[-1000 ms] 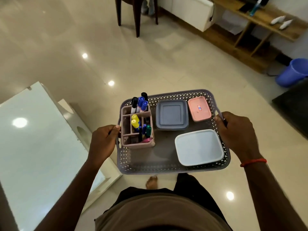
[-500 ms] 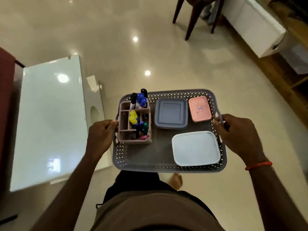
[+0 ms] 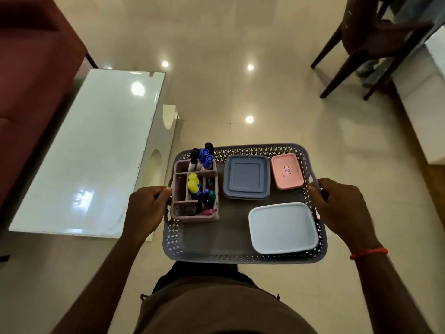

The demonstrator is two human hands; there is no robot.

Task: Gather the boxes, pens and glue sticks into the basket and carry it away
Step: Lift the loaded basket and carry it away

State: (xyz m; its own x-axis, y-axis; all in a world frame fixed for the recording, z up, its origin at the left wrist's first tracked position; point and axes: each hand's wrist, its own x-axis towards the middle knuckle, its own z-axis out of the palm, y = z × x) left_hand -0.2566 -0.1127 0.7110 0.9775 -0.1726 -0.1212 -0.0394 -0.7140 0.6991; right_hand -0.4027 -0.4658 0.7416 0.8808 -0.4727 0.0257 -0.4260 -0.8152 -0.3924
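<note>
I hold a grey perforated basket [image 3: 240, 257] level in front of my waist, above the floor. My left hand [image 3: 144, 209] grips its left handle and my right hand [image 3: 342, 208] grips its right handle. Inside, at the left, stands a pink divided organiser [image 3: 180, 191] with marker pens [image 3: 201, 157] and yellow-capped glue sticks [image 3: 193, 183]. A grey-blue square box [image 3: 246, 177] lies at the back middle, a small pink box [image 3: 287, 171] at the back right, and a pale white-blue box [image 3: 283, 227] at the front right.
A white glossy low table [image 3: 91, 153] stands to my left, with a dark red sofa [image 3: 31, 68] behind it. Dark wooden chair legs [image 3: 342, 68] and a white cabinet [image 3: 426, 112] are at the far right. Shiny cream floor tiles lie ahead.
The view has swung left while I carry the basket: the table and sofa have come into fuller view and the chair has shifted right. Both hands keep their grip.
</note>
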